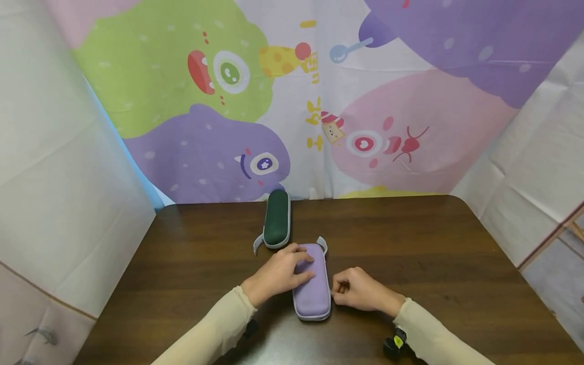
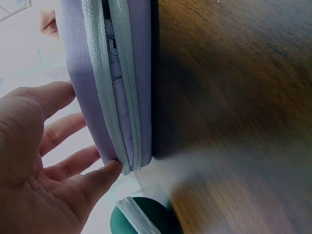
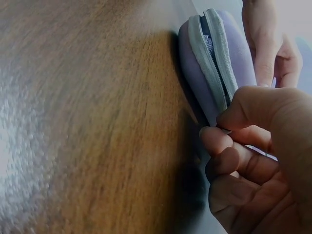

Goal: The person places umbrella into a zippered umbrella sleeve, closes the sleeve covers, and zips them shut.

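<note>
A long purple case [image 1: 312,284] with a pale zipper band lies on the table. My left hand [image 1: 285,268] rests on its lid, fingers spread and thumb touching the top. In the left wrist view the zipper [image 2: 117,97] stands parted along that side, showing purple lining. At the opposite side my right hand [image 1: 360,289] pinches the zipper pull [image 3: 225,130] between thumb and index finger, the pull mostly hidden. The right wrist view shows the parted zipper teeth [image 3: 219,80] running to those fingertips. Beyond the left hand lies a green case [image 1: 277,218] with a pale strap.
A grey-white loop strap [image 1: 322,244] sticks up from the purple case's far end. The brown wooden table [image 1: 410,238] ends at a cartoon-printed cloth [image 1: 310,177] behind, with pale cloth hanging at both sides.
</note>
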